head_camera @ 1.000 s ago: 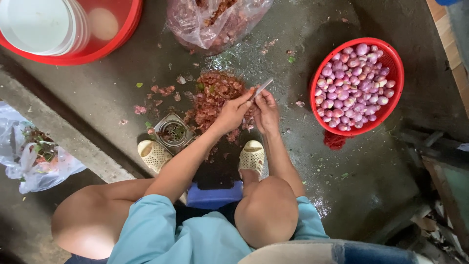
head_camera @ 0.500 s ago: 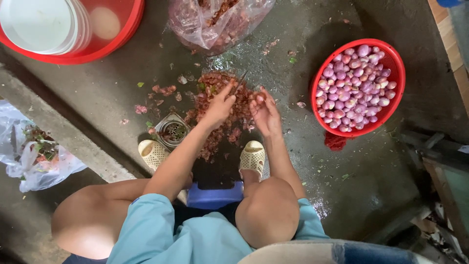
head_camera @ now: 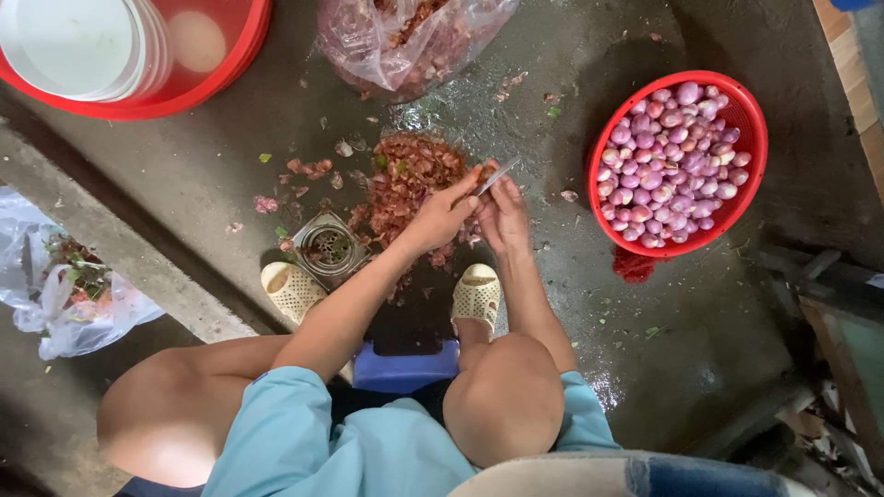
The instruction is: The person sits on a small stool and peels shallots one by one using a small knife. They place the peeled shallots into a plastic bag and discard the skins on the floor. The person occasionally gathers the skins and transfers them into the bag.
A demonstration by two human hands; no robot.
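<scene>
At centre frame, a small knife (head_camera: 495,175) is gripped by the right hand (head_camera: 502,213), while the left hand (head_camera: 444,216) is closed on something too small to tell, above the heap of peelings (head_camera: 405,179). Peeled shallots (head_camera: 672,161) are held in a red basket (head_camera: 750,129) at right.

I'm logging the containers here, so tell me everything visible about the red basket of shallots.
The red basket is round, plastic-looking, with a perforated wall and a smooth rim. It sits flat on the wet concrete floor, to the person's right, nearly full of peeled purple-pink shallots. A red tuft of mesh pokes out beneath its lower edge. Neither hand touches it.
</scene>
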